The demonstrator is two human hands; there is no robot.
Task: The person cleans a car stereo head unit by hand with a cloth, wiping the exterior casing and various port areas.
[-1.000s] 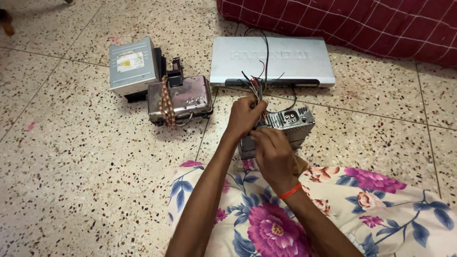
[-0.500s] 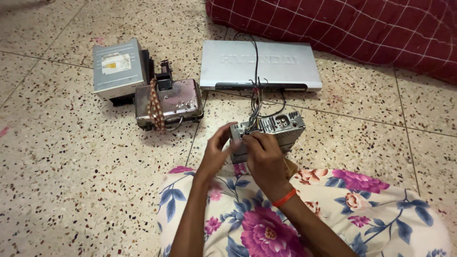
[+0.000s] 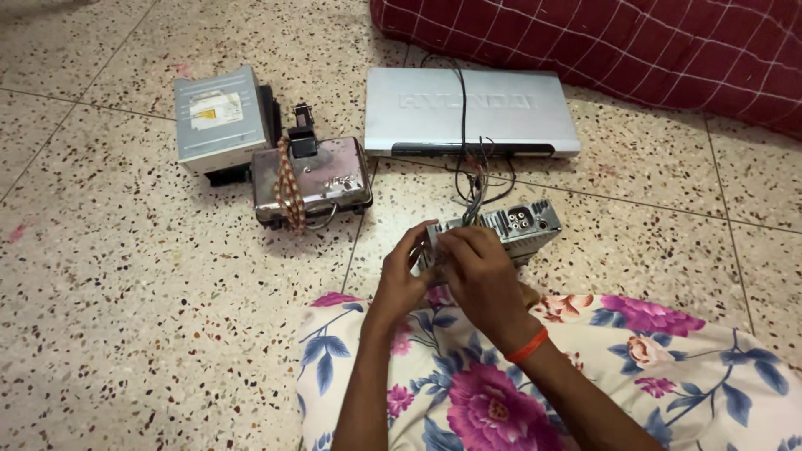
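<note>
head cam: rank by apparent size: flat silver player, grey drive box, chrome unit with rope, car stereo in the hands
1. flat silver player, clearly largest.
2. grey drive box and chrome unit with rope: look alike, not ranked.
3. car stereo: looks smallest, but the left hand and right hand cover part, so unsure.

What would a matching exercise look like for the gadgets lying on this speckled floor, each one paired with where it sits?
Things:
1. small metal unit with loose wires
2. flat silver player
3. grey boxy drive
4. shiny case bound with cord

Places:
A. far left, beside the shiny case
B. held by both hands, just above the floral cloth
C. farthest back, next to the red checked fabric
D. between the drive and the player, nearer the lap

Pairs: 1-B, 2-C, 3-A, 4-D
</note>
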